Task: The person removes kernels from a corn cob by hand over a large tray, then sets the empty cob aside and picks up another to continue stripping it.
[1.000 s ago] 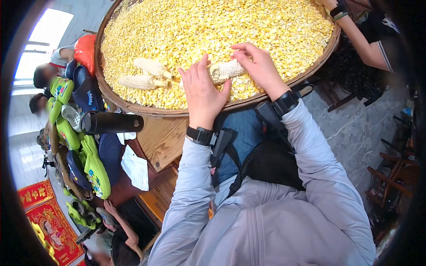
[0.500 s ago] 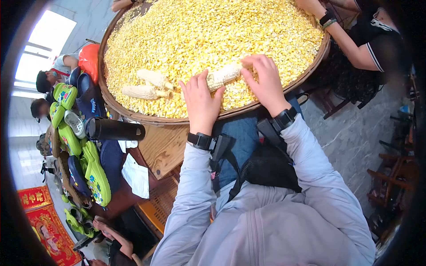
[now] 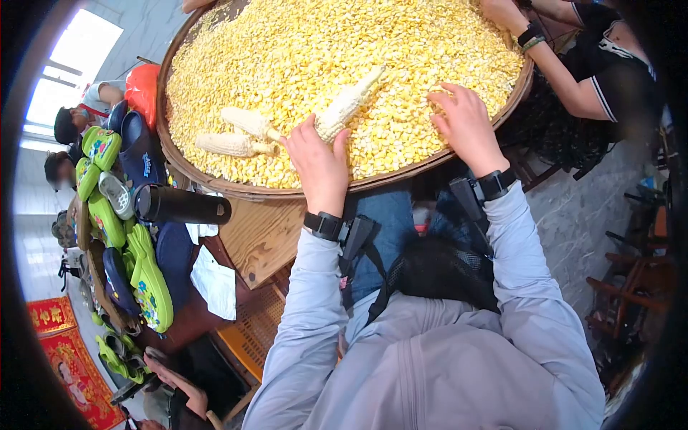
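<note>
A pale stripped corn cob (image 3: 349, 107) slants up and away to the right over loose yellow corn kernels (image 3: 287, 64). Its near, thick end sits between the thumb and fingers of my left hand (image 3: 320, 159). My right hand (image 3: 467, 130) is apart from the cob, above the kernels near the right front rim, its fingers loosely curved and spread with nothing in them. Left of my left hand, two more bare cobs (image 3: 247, 122) lie side by side on the kernels. All this lies in a wide round woven tray (image 3: 244, 190) with a brown rim.
At left, a black bottle (image 3: 183, 206) lies beside piled green and navy clogs (image 3: 148, 283). A wooden board (image 3: 258, 240) is under the tray's front edge. Another person's arm (image 3: 562, 75) reaches over the tray at the right. Wooden stools (image 3: 631, 287) stand on the floor.
My right hand has come off the cob and moved right. The cob's far end has swung up and away, its near end still in my left hand.
</note>
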The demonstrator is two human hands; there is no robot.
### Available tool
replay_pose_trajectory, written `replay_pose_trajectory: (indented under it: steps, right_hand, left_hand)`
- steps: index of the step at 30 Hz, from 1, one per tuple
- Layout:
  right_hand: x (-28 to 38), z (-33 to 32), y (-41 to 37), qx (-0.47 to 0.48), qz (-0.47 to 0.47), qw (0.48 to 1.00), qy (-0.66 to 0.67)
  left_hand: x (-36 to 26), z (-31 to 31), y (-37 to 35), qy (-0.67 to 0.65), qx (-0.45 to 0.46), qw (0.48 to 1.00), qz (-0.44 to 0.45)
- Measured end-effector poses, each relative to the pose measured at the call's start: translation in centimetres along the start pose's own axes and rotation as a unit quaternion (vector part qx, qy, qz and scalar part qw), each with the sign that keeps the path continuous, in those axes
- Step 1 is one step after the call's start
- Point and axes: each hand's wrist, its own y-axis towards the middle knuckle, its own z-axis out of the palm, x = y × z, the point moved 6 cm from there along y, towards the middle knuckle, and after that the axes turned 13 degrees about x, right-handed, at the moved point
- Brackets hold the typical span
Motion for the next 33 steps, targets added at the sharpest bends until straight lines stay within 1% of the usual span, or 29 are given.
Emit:
replay_pose_trajectory:
  steps: [1,2,4,6,7,8,10,11,12,14,15,18,19,20,22,24,25,27,28,29,30,32,33]
  right_hand:
    - [-0.7,-0.5,0.1,-0.013,0.034,0.999,0.020]
    - [-0.6,-0.6,0.1,-0.012,0.032,0.999,0.017]
    - [1.3,-0.5,-0.4,0.025,0.049,0.993,0.107]
    - [4.9,0.1,-0.9,0.041,-0.003,0.994,0.103]
    - [6.2,0.5,-1.0,0.054,-0.001,0.995,0.088]
    - [7.4,0.9,-0.8,0.068,0.001,0.995,0.074]
    - [9.1,1.9,0.1,0.090,0.021,0.989,0.119]
    - [10.0,2.5,0.6,0.076,-0.024,0.985,0.152]
    - [11.2,2.5,1.3,0.104,-0.036,0.976,0.189]
    - [12.5,4.3,2.9,0.125,-0.073,0.970,0.195]
    - [12.9,5.5,4.0,0.102,-0.107,0.960,0.236]
    - [14.2,6.8,7.4,0.110,-0.129,0.953,0.250]
    - [14.0,6.7,8.7,0.118,-0.158,0.956,0.218]
    - [13.6,6.3,9.8,0.105,-0.175,0.964,0.169]
    - [11.3,4.7,11.5,0.090,-0.155,0.981,0.076]
    - [7.1,3.9,12.8,0.038,-0.055,0.997,-0.040]
    - [6.0,3.6,12.3,0.039,-0.055,0.997,-0.044]
    - [4.0,2.4,10.8,-0.017,-0.003,0.998,-0.062]
    - [4.8,1.8,10.3,-0.017,-0.003,0.998,-0.064]
    - [6.8,1.4,9.4,-0.010,-0.100,0.995,-0.010]
    - [9.1,1.0,8.3,-0.001,-0.196,0.979,0.046]
    - [13.3,2.2,6.3,0.120,-0.305,0.941,0.080]
    - [13.1,2.5,6.2,0.118,-0.302,0.943,0.080]
  left_hand:
    - [0.0,0.0,0.1,-0.003,-0.002,1.000,0.000]
    - [0.1,-0.1,0.0,-0.003,-0.016,1.000,-0.001]
    - [0.2,-0.3,-0.1,-0.004,-0.030,1.000,-0.002]
    - [0.6,-0.7,-0.1,-0.037,-0.066,0.997,-0.022]
    - [0.5,-1.3,-0.3,-0.087,-0.064,0.993,-0.054]
    - [0.5,-1.4,-0.3,-0.087,-0.065,0.993,-0.053]
    - [1.1,-1.8,-0.7,-0.110,-0.105,0.986,-0.069]
    - [1.4,-1.8,-0.7,-0.117,-0.114,0.984,-0.071]
    - [1.4,-1.8,-0.8,-0.118,-0.116,0.984,-0.072]
    - [1.6,-2.0,-1.0,-0.145,-0.133,0.978,-0.075]
    - [1.7,-2.0,-1.0,-0.145,-0.139,0.977,-0.078]
    - [2.1,-2.2,-1.3,-0.183,-0.156,0.967,-0.083]
    - [2.1,-2.3,-1.3,-0.194,-0.154,0.964,-0.093]
    - [2.3,-2.3,-1.3,-0.207,-0.150,0.961,-0.102]
    - [2.5,-2.3,-1.3,-0.213,-0.151,0.960,-0.103]
    - [2.4,-2.3,-1.3,-0.220,-0.150,0.959,-0.095]
    - [2.3,-2.4,-1.4,-0.225,-0.151,0.958,-0.097]
    - [2.1,-2.5,-1.3,-0.224,-0.152,0.957,-0.101]
    - [2.2,-2.4,-1.3,-0.227,-0.152,0.957,-0.101]
    - [2.3,-2.3,-1.3,-0.225,-0.155,0.957,-0.096]
    - [2.3,-2.3,-1.3,-0.222,-0.158,0.958,-0.090]
    - [2.2,-2.4,-1.2,-0.226,-0.151,0.959,-0.086]
    - [2.1,-2.4,-1.1,-0.228,-0.144,0.960,-0.081]
